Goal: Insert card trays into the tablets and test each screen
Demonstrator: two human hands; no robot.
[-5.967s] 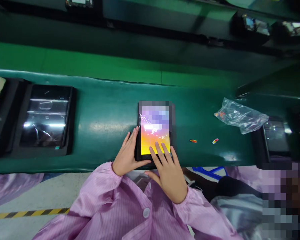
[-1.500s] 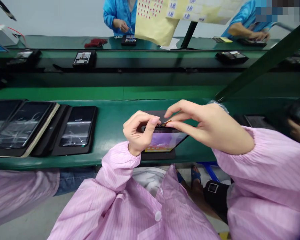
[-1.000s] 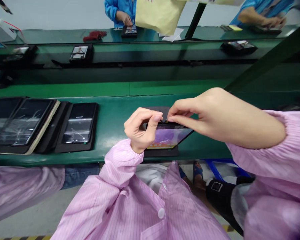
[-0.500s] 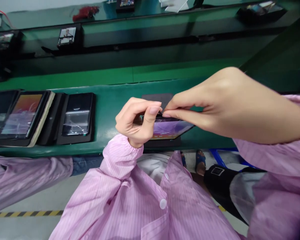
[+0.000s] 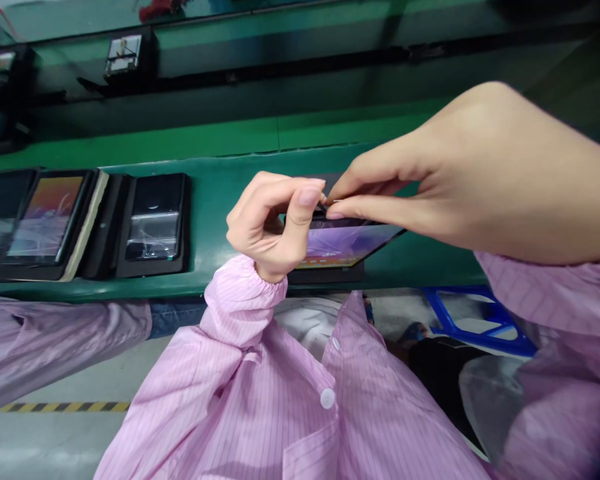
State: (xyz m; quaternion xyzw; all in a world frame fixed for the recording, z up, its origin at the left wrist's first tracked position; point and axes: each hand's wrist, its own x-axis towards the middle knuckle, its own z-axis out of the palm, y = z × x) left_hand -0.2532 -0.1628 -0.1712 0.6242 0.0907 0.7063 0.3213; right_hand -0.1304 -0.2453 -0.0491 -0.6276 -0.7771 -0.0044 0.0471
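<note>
Tablet (image 5: 353, 244): lit, tilted over a dark pad (image 5: 325, 275), green table (image 5: 213, 200). Left hand (image 5: 275, 223): at the tablet's upper edge, thumb meeting forefinger; grip, I cannot tell. Right hand (image 5: 470, 173): just beside, pinching a thin sliver (image 5: 336, 201).

The tablet (image 5: 345, 243), flat earlier, is tilted up.

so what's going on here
A person in a pink striped smock has both hands at the upper edge of a lit tablet, which looks tilted up over a dark pad on the green bench. The left hand and right hand are both pinched there, fingertips close together; what lies between them is too small to tell. More tablets rest to the left.
</note>
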